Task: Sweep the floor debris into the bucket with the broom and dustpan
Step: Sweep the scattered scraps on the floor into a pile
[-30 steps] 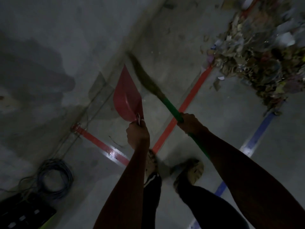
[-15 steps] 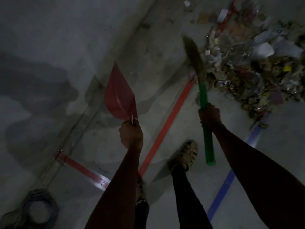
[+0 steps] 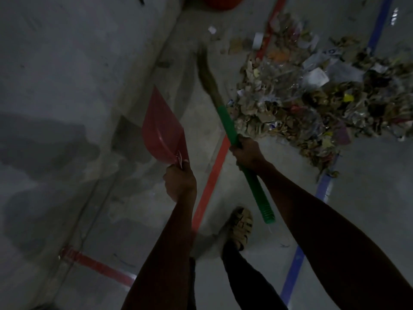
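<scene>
- Head view: the scene is dim, looking down at a grey concrete floor (image 3: 368, 220) and the person's two forearms.
- The left hand (image 3: 180, 181) is closed in a fist round the handle of the red dustpan (image 3: 162, 134). The dustpan is held off the floor, its flat blade pointing up and away from the person, toward the wall base.
- The right hand (image 3: 248, 154) is wrapped round the green ribbed handle of the broom (image 3: 225, 118), gripping it near the middle. The free end of the handle sticks out below the hand, just above the right foot.
- The broom's brown bristle head (image 3: 206, 71) points away from the person and is blurred. It lies just beside the left edge of the debris; contact with the floor cannot be told.
- The debris pile (image 3: 312, 101), made of paper scraps, dry leaves and clear plastic, lies on the floor to the right of the broom. A few loose scraps sit apart near the top of the pile.
- A red rounded object, probably the bucket (image 3: 220, 2), is cut off by the top edge of the frame, well apart from both hands.
- Red tape (image 3: 212, 177) and blue tape (image 3: 295, 265) run as lines across the floor. The red line passes between the two hands.
- One sandalled foot (image 3: 240, 227) stands between the two tape lines.
</scene>
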`<state>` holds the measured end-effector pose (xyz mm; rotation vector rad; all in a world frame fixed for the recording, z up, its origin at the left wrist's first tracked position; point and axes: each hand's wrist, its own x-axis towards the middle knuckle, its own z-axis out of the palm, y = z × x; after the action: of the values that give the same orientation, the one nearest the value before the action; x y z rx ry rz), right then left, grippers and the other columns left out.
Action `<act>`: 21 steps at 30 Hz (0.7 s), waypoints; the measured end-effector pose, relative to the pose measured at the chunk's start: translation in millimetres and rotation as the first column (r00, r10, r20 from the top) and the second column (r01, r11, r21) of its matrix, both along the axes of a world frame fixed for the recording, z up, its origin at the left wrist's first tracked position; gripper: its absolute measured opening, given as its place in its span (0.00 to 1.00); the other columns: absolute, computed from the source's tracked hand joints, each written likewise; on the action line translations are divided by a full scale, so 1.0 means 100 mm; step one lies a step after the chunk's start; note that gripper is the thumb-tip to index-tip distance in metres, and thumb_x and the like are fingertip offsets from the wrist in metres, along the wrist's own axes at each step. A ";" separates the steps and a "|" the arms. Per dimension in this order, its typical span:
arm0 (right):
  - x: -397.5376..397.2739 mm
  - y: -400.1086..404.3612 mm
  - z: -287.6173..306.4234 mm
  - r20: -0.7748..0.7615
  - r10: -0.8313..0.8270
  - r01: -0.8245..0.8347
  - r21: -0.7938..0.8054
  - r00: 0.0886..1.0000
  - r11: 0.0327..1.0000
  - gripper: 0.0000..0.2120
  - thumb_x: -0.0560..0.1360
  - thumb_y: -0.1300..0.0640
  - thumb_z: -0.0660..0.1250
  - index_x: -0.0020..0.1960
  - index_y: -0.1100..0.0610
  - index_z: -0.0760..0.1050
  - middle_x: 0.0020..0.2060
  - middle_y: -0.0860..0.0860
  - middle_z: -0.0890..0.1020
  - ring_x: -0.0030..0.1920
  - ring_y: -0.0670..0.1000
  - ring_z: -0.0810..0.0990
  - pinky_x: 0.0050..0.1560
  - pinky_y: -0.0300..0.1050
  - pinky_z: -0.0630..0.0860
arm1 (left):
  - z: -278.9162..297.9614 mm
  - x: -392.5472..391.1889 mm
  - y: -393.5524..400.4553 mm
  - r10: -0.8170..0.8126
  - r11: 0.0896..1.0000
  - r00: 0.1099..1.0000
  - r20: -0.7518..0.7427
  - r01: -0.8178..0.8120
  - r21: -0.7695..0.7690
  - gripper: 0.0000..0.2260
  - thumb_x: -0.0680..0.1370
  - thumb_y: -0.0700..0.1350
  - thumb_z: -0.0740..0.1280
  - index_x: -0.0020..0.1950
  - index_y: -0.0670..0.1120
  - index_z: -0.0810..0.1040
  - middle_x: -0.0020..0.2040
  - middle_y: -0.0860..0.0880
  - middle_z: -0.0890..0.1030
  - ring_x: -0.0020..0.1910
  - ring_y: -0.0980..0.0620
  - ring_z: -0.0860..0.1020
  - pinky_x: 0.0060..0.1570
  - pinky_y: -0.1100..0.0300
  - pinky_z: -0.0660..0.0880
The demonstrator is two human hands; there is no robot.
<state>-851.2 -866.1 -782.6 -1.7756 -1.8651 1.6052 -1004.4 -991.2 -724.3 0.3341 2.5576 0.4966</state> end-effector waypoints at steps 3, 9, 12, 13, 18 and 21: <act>-0.32 0.02 -0.10 -0.016 0.131 -0.132 -0.033 0.991 0.991 0.09 0.80 0.59 0.66 0.58 0.62 0.74 0.38 0.57 0.79 0.27 0.51 0.78 0.29 0.47 0.80 | -0.01 -0.15 0.03 0.046 0.999 0.999 -0.001 -0.046 -0.013 0.20 0.81 0.54 0.64 0.61 0.39 0.78 0.57 0.38 0.80 0.57 0.36 0.78 0.53 0.46 0.75; -0.99 0.14 -0.45 0.071 0.228 -0.208 -0.212 0.971 0.955 0.15 0.78 0.56 0.69 0.61 0.62 0.77 0.37 0.52 0.80 0.29 0.48 0.81 0.23 0.37 0.73 | -0.14 -0.72 -0.03 0.077 0.997 0.997 -0.025 -0.077 0.016 0.16 0.81 0.51 0.64 0.55 0.38 0.80 0.54 0.37 0.81 0.54 0.37 0.79 0.48 0.51 0.73; -1.04 0.16 -0.58 0.111 0.118 -0.089 -0.235 0.987 0.968 0.16 0.79 0.57 0.68 0.62 0.65 0.75 0.40 0.53 0.80 0.30 0.48 0.80 0.24 0.37 0.73 | -0.17 -0.98 -0.05 0.057 0.998 0.998 -0.025 -0.057 -0.004 0.17 0.80 0.53 0.64 0.53 0.38 0.80 0.52 0.38 0.82 0.52 0.37 0.80 0.50 0.49 0.76; -1.02 0.15 -0.60 0.131 0.072 -0.041 -0.225 0.989 0.974 0.16 0.80 0.58 0.67 0.64 0.65 0.74 0.41 0.54 0.79 0.31 0.49 0.80 0.24 0.37 0.74 | -0.17 -1.05 -0.04 0.059 0.998 0.998 -0.024 -0.060 -0.013 0.18 0.80 0.54 0.64 0.53 0.38 0.81 0.52 0.38 0.82 0.52 0.37 0.80 0.51 0.48 0.77; -0.86 0.26 -0.54 0.257 -0.086 0.114 -0.094 0.963 0.989 0.14 0.80 0.57 0.64 0.64 0.61 0.73 0.41 0.54 0.78 0.39 0.57 0.83 0.40 0.55 0.84 | -0.11 -1.28 0.10 0.032 0.998 0.999 0.002 -0.032 -0.046 0.19 0.80 0.55 0.64 0.53 0.39 0.81 0.51 0.39 0.82 0.50 0.38 0.80 0.50 0.46 0.78; -0.87 0.36 -0.46 0.271 -0.218 0.227 -0.002 0.938 0.974 0.12 0.80 0.56 0.65 0.60 0.60 0.73 0.43 0.57 0.81 0.41 0.60 0.84 0.43 0.61 0.83 | -0.06 -1.41 0.28 0.010 0.999 1.000 0.018 -0.009 -0.038 0.18 0.80 0.54 0.65 0.54 0.39 0.81 0.52 0.38 0.82 0.51 0.37 0.80 0.50 0.47 0.77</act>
<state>-938.3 -829.8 -829.1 -2.2251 -1.6642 1.3802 -1145.3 -962.8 -729.8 0.3026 2.5491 0.4524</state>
